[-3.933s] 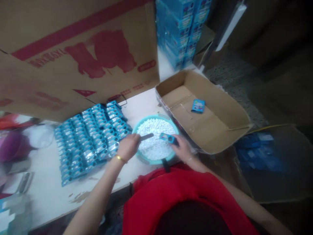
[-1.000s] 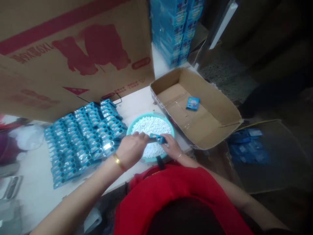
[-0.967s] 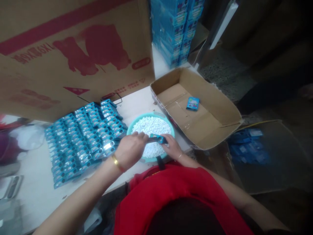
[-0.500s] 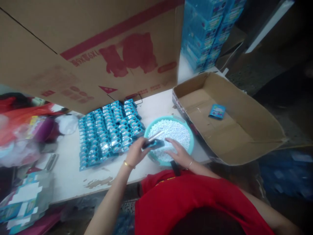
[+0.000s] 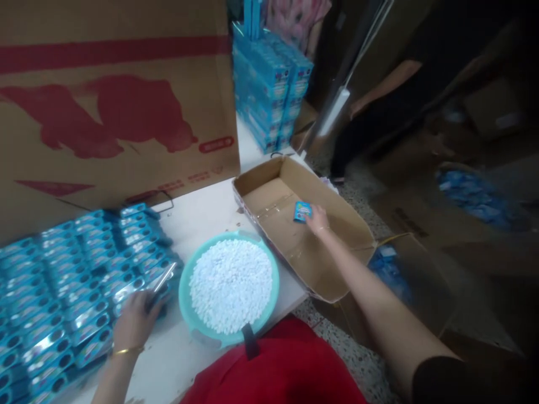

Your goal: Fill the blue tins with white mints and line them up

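My right hand (image 5: 317,219) reaches into a shallow cardboard tray (image 5: 357,224), its fingers closed on the edge of a small flat blue packet (image 5: 302,211). To the left, my left hand (image 5: 135,321) is closed around a thin, shiny strip-like tool (image 5: 165,278) with a dark lower end; blur hides its exact kind. That hand hovers beside rows of small blue boxes (image 5: 90,292) with dark round spots on their ends. Between my hands stands a turquoise basin (image 5: 184,307) filled with small white pellets (image 5: 231,283).
A large printed carton (image 5: 168,112) rises behind the boxes on the white table (image 5: 189,205). Stacked blue boxes (image 5: 265,90) stand at the back. Another person's arm (image 5: 387,87) shows at the right, above floor cartons holding blue packets (image 5: 475,196).
My view has swung right. My right hand has left the basin and taken hold of the packet in the tray. My left hand has moved left from the basin, towards the boxes.
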`<move>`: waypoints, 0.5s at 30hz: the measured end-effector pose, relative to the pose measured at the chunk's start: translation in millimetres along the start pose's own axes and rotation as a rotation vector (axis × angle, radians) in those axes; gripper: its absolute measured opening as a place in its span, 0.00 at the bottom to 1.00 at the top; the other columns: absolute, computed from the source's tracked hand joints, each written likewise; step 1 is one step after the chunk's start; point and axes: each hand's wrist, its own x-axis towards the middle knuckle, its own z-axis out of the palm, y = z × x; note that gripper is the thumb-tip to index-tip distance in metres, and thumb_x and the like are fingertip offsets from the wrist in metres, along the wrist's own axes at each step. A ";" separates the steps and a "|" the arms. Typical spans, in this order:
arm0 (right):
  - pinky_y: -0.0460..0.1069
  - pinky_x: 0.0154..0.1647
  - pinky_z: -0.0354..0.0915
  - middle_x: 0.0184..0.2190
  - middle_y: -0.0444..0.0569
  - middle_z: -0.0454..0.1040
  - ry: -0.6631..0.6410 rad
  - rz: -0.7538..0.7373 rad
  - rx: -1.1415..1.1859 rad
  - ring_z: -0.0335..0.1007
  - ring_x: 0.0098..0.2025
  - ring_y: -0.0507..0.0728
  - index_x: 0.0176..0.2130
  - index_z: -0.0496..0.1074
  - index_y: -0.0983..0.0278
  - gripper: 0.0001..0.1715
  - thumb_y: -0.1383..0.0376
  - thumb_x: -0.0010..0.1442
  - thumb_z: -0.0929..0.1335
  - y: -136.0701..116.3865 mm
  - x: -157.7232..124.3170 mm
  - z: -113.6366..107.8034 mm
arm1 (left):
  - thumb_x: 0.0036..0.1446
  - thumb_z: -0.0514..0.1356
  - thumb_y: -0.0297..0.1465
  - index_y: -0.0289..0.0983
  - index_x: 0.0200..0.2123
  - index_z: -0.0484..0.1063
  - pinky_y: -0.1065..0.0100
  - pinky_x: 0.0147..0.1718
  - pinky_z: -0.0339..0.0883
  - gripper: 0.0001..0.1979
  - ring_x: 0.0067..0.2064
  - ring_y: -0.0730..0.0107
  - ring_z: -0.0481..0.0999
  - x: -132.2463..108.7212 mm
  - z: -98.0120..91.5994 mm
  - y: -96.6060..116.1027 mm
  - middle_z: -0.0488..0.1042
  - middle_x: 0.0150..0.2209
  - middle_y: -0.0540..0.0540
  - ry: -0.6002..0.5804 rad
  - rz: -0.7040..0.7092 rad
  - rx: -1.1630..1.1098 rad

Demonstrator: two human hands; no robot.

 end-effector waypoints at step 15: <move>0.60 0.50 0.54 0.50 0.63 0.69 -0.410 -0.434 -0.181 0.58 0.55 0.64 0.42 0.73 0.68 0.11 0.69 0.60 0.64 15.0 65.3 49.7 | 0.61 0.50 0.36 0.41 0.45 0.71 0.62 0.43 0.68 0.14 0.43 0.61 0.75 -88.4 -20.6 87.3 0.76 0.42 0.43 -0.567 0.279 -0.035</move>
